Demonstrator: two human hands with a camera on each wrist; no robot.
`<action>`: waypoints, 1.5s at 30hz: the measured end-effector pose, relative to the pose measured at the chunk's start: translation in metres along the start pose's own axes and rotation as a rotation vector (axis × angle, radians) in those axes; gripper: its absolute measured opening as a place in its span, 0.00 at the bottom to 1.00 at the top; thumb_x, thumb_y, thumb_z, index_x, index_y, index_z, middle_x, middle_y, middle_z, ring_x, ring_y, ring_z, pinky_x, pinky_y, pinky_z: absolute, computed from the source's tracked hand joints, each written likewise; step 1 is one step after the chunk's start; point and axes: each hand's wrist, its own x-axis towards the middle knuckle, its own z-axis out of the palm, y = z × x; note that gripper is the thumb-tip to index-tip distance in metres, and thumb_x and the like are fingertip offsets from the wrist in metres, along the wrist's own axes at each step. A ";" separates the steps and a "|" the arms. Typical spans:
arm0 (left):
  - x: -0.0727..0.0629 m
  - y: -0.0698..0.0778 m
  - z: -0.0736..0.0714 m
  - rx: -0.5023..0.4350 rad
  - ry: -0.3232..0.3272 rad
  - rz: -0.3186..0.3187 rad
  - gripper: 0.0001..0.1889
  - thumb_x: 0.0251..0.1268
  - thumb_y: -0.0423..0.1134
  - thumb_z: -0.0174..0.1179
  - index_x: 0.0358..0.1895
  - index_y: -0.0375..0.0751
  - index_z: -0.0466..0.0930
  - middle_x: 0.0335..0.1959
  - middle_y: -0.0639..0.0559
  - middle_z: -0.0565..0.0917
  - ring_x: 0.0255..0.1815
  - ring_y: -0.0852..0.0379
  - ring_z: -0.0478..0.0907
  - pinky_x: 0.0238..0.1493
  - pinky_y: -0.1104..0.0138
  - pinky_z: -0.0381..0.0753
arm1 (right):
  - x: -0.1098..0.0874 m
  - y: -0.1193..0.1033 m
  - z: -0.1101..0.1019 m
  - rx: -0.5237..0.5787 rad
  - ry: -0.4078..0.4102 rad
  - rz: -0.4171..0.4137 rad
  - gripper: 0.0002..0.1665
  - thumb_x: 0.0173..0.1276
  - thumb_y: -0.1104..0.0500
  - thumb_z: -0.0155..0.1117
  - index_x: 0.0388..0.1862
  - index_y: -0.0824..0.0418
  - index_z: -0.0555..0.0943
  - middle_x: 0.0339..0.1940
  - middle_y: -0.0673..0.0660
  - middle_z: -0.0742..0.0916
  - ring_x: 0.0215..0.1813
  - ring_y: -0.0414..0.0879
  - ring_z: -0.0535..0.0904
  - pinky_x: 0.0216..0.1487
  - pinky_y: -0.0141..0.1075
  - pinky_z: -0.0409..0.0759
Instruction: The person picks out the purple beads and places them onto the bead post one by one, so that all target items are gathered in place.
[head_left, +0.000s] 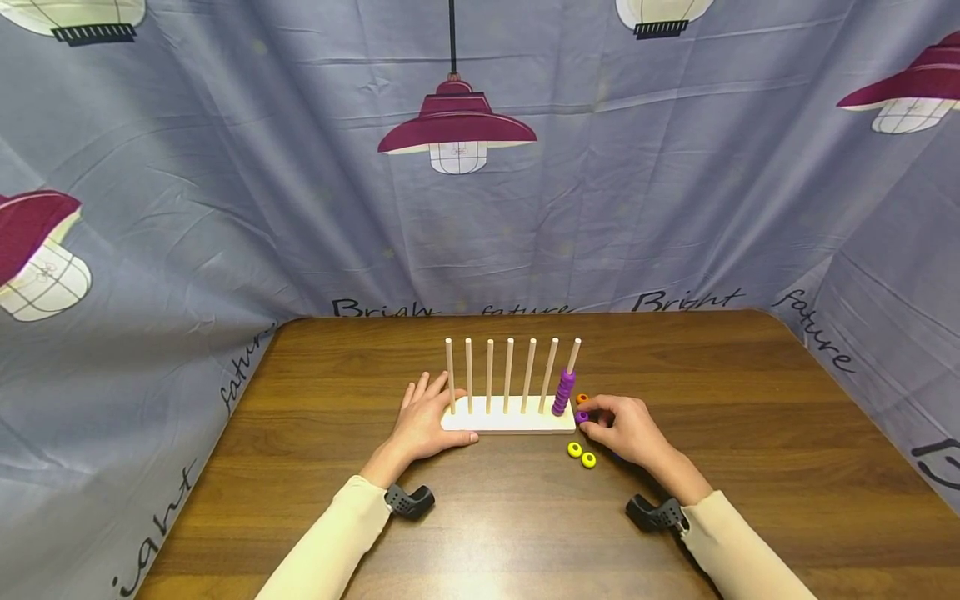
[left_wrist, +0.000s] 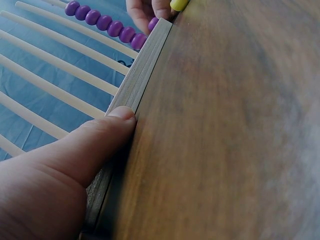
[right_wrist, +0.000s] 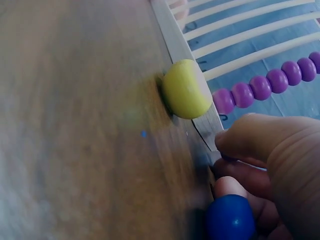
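A pale wooden peg rack [head_left: 507, 423] stands on the table, with several upright pegs. Purple beads [head_left: 563, 393] are stacked on its rightmost peg; the other pegs are bare. My left hand [head_left: 427, 423] grips the rack's left end, thumb [left_wrist: 95, 142] along the front edge and fingers behind. Beside the right end, my right hand [head_left: 626, 429] pinches a loose purple bead [head_left: 582, 417] low at the table. An orange bead [head_left: 582, 399] lies just behind that one. Under the right hand sits a blue bead [right_wrist: 231, 217], hidden in the head view.
Two yellow beads [head_left: 581, 455] lie in front of the rack's right corner. The brown wooden table [head_left: 315, 517] reaches back to a grey-blue curtain [head_left: 300, 208] printed with lamps. Each wrist carries a black camera mount [head_left: 409, 502].
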 end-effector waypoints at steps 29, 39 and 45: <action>-0.001 0.003 -0.003 -0.010 -0.001 0.005 0.38 0.48 0.60 0.75 0.65 0.49 0.80 0.79 0.35 0.64 0.82 0.27 0.50 0.79 0.34 0.46 | 0.001 -0.006 -0.008 0.015 -0.013 0.032 0.12 0.59 0.63 0.77 0.42 0.63 0.90 0.29 0.51 0.89 0.27 0.28 0.71 0.26 0.28 0.71; -0.001 0.002 -0.001 -0.004 0.001 0.002 0.38 0.47 0.60 0.75 0.65 0.50 0.80 0.79 0.35 0.64 0.82 0.27 0.51 0.79 0.34 0.47 | 0.009 -0.016 -0.022 0.056 0.027 0.017 0.10 0.58 0.65 0.77 0.40 0.65 0.89 0.27 0.53 0.91 0.25 0.27 0.75 0.25 0.27 0.76; 0.000 0.001 0.000 0.001 0.001 0.002 0.38 0.47 0.60 0.75 0.65 0.50 0.80 0.79 0.35 0.64 0.82 0.27 0.51 0.80 0.34 0.47 | 0.018 -0.022 -0.035 0.037 0.065 -0.032 0.11 0.57 0.65 0.77 0.40 0.66 0.89 0.26 0.53 0.90 0.25 0.27 0.75 0.25 0.26 0.75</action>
